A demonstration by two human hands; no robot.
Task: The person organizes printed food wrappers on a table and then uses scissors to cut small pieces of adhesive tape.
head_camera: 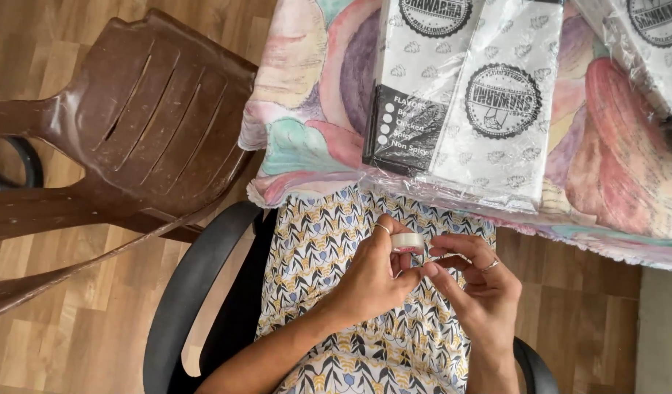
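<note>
- While I sit in the black-armed chair, I keep my hands low over my lap, just short of the bench edge — that puts the small roll of clear tape close under my eyes.
- My left hand is closed around the roll: the thumb and fingers curl in and pinch it by its rim, so it cannot turn while I work at it.
- My right hand is half closed, its fingertips drawn together against the roll's right side; whether they already have a loose end of tape I cannot tell, it is too small to see.
- As for where the roll is, it sits between the two hands, above my patterned dress, apart from the bench and touching nothing but my fingers.
- Seen nearly edge-on, the roll shows as a short pale band. Its long side runs left to right, and I judge its hole looks roughly up toward me and down toward my lap, though my fingers hide most of it.
- On the bench, under the flowered cloth, lie flat printed paper bags in clear wrap — near, but untouched.
- To my left stands a brown plastic chair on the wooden floor.
</note>
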